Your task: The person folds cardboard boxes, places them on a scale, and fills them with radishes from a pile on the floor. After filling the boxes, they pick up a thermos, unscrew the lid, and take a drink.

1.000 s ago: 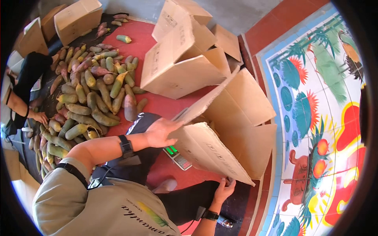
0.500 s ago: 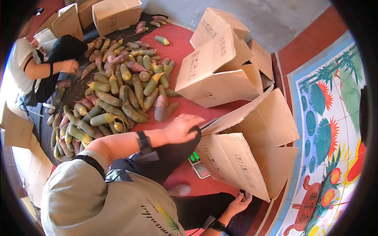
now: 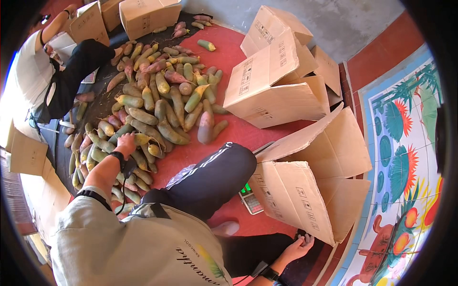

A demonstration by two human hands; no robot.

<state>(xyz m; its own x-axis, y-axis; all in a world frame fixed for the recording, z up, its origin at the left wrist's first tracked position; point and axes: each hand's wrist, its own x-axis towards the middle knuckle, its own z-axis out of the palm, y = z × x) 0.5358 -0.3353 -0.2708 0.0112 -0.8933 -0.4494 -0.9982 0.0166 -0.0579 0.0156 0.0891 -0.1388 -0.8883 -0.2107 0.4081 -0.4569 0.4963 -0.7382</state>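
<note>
My left hand (image 3: pixel 126 144) reaches into a heap of green and reddish radishes (image 3: pixel 143 116). Its fingers are wrapped over a greenish radish (image 3: pixel 142 139) with a yellowish end. By the lower corner of an open cardboard box (image 3: pixel 291 195), my right hand (image 3: pixel 301 245) rests with curled fingers near a small dark thing that is mostly hidden. The box stands tilted over a digital scale (image 3: pixel 251 202) with a lit green display, partly covered by the cardboard.
More open boxes (image 3: pixel 274 95) stand at the back right against the wall. My bent knee (image 3: pixel 234 164) lies between the heap and the near box. Another person (image 3: pixel 38 76) sits at the far left beside the heap, close to more boxes (image 3: pixel 150 19).
My left hand has swung left from beside the box down onto the radish heap. My right hand stays by the box corner. The other person's arm has moved up and away from the heap.
</note>
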